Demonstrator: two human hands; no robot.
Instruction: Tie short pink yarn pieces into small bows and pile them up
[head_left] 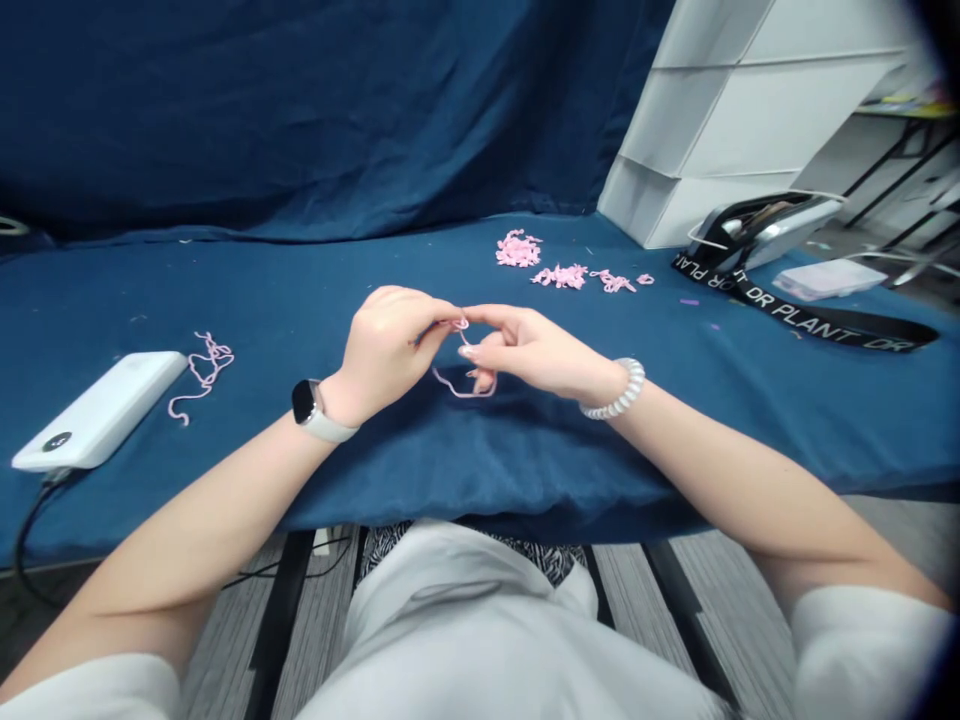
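Observation:
Over the blue-covered table, my left hand (397,335) pinches a thin pink cord (466,394) between thumb and fingertips. My right hand (521,345) meets it at the fingertips, its fingers curled with the same cord running between them. A small loop of the cord shows where the two hands meet. Its loose end hangs in a curve below the right fingers. Just how the cord is wound there is partly hidden by the fingers.
On the left lie a white power bank (105,405) with a black cable and a loose pink cord (206,370). Behind my hands sit small pink knotted pieces (517,250) in clusters. At right are a lettered black strap (795,310), a plastic case (829,278) and white boxes (750,110).

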